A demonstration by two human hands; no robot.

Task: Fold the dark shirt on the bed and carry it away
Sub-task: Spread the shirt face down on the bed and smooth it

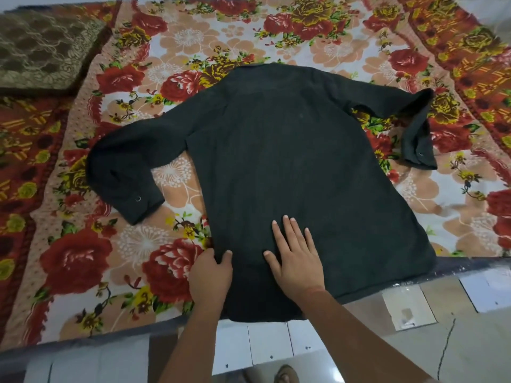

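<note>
The dark shirt [290, 161] lies spread flat, back side up, on the bed [83, 244], collar at the far end and hem hanging slightly over the near edge. Both long sleeves are bent, cuffs pointing toward me. My left hand [211, 275] pinches the shirt's left lower edge, fingers curled around the cloth. My right hand [296, 258] rests flat on the lower back of the shirt with fingers spread.
A floral bedsheet in red, peach and yellow covers the bed. A brown patterned cushion [41, 48] sits at the far left corner. The tiled floor [414, 341] lies below the bed's near edge, with a foot [284, 374] visible.
</note>
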